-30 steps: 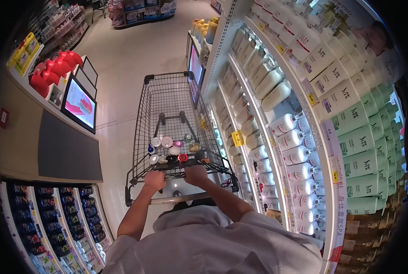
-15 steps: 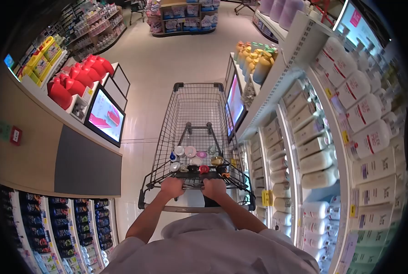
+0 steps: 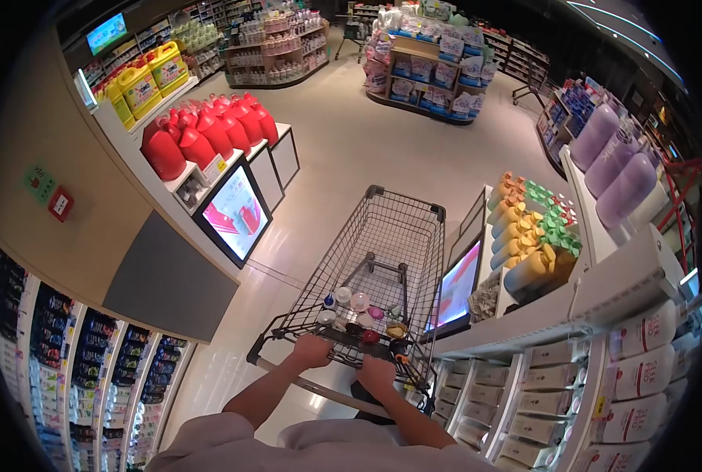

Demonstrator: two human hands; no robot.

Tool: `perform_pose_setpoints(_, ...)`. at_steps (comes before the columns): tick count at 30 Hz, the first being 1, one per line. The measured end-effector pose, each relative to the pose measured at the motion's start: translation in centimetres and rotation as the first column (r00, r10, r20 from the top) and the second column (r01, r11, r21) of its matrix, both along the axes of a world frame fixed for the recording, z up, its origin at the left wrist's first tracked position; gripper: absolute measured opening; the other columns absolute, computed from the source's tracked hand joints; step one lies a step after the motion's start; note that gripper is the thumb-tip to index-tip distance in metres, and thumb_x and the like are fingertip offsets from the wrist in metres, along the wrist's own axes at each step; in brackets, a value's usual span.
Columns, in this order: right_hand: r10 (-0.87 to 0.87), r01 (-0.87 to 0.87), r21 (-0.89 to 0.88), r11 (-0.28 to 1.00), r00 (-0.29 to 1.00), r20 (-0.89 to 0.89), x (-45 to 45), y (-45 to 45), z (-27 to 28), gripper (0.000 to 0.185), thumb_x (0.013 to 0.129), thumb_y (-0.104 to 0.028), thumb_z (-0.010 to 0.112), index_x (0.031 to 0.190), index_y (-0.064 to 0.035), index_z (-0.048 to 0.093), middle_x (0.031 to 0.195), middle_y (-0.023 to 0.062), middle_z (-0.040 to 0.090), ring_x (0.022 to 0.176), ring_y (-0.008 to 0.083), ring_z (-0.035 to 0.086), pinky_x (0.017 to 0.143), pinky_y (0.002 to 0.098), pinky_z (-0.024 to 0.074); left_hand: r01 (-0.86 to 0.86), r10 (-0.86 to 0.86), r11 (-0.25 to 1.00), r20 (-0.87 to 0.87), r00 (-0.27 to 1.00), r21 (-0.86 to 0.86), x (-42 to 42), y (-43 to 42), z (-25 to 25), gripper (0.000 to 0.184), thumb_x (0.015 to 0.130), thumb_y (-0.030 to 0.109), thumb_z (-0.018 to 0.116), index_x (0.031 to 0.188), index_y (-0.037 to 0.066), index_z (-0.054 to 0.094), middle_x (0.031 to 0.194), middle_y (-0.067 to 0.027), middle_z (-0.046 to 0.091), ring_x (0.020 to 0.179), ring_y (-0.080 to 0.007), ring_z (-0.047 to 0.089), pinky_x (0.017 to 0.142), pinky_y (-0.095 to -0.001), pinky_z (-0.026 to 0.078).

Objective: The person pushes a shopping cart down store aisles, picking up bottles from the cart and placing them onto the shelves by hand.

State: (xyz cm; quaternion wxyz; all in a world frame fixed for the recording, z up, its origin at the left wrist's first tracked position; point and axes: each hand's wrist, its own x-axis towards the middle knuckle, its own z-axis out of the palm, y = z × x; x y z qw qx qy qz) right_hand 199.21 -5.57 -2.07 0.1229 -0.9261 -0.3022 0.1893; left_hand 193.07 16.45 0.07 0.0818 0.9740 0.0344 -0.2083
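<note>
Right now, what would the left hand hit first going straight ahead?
Likely the shopping cart itself: its dark rear frame sits just ahead of the left hand's knuckles. Small containers lie beyond. Depth is unclear from this one view.

Containers (image 3: 359,301) lie at the near end of the shopping cart (image 3: 406,197). To its left, jugs (image 3: 213,134) stand on a counter (image 3: 282,132), beside the left screen (image 3: 237,212); to its right, bottles (image 3: 516,236) stand beside the right screen (image 3: 455,285). Ahead is a display island (image 3: 408,46), right of a curved shelf (image 3: 276,77).
</note>
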Motion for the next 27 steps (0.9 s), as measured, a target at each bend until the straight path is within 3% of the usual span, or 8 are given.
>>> perform_pose_setpoints(4, 0.06, -0.061, -0.017, 0.998, 0.998, -0.029, 2.6, 0.8, 0.3, 0.025, 0.078, -0.031, 0.069, 0.09, -0.0087, 0.07, 0.08, 0.0166, 0.074, 0.077, 0.0354, 0.074, 0.07, 0.0475, 0.058, -0.073, 0.073, 0.997, 0.026, 0.997, -0.014, 1.3, 0.4, -1.0, 0.024, 0.072, 0.033, 0.071, 0.089, 0.016, 0.072, 0.075, -0.0098, 0.072, 0.073, -0.0321, 0.072, 0.063, -0.0485, 0.055)
perform_pose_setpoints(7, 0.104, -0.104, -0.015, 0.995, 0.995, -0.012, 3.4, 0.8, 0.6, 0.026, 0.079, -0.032, 0.069, 0.09, -0.0089, 0.071, 0.082, 0.0173, 0.074, 0.078, 0.0357, 0.074, 0.071, 0.0481, 0.0583, -0.1, 0.103, 0.995, 0.108, 0.989, -0.027, 0.6, 0.1, -1.9, 0.023, 0.072, 0.033, 0.071, 0.089, 0.017, 0.073, 0.075, -0.0104, 0.072, 0.075, -0.0323, 0.072, 0.065, -0.0492, 0.056)
perform_pose_setpoints(10, 0.141, -0.142, -0.044, 0.989, 0.99, -0.029, 2.1, 1.1, 0.7, 0.027, 0.079, -0.034, 0.069, 0.09, -0.0096, 0.072, 0.083, 0.0176, 0.074, 0.08, 0.0361, 0.074, 0.072, 0.0488, 0.0582, -0.147, 0.15, 0.988, 0.074, 0.986, -0.051, -1.3, -0.2, -1.8, 0.023, 0.072, 0.031, 0.07, 0.088, 0.014, 0.074, 0.082, -0.0127, 0.074, 0.08, -0.0327, 0.074, 0.07, -0.0469, 0.058)
perform_pose_setpoints(19, 0.342, -0.348, -0.162, 0.923, 0.937, -0.068, -3.9, 0.7, 0.2, 0.033, 0.081, -0.039, 0.069, 0.097, -0.0111, 0.075, 0.087, 0.0163, 0.075, 0.084, 0.0351, 0.074, 0.076, 0.0476, 0.0592, -0.32, 0.325, 0.944, 0.078, 0.942, -0.078, -11.2, -2.8, -1.4, 0.022, 0.073, 0.031, 0.07, 0.085, 0.013, 0.075, 0.083, -0.0135, 0.074, 0.081, -0.0329, 0.074, 0.072, -0.0482, 0.058)
perform_pose_setpoints(27, 0.524, -0.526, -0.145, 0.838, 0.85, -0.053, -12.1, -0.1, 0.1, 0.033, 0.081, -0.04, 0.069, 0.095, -0.0122, 0.078, 0.087, 0.0167, 0.075, 0.085, 0.0348, 0.074, 0.075, 0.0472, 0.0597, -0.463, 0.473, 0.88, 0.095, 0.876, -0.106, -22.6, -6.0, -2.1, 0.023, 0.076, 0.032, 0.068, 0.088, 0.013, 0.075, 0.082, -0.0139, 0.074, 0.08, -0.0339, 0.074, 0.072, -0.0488, 0.059)
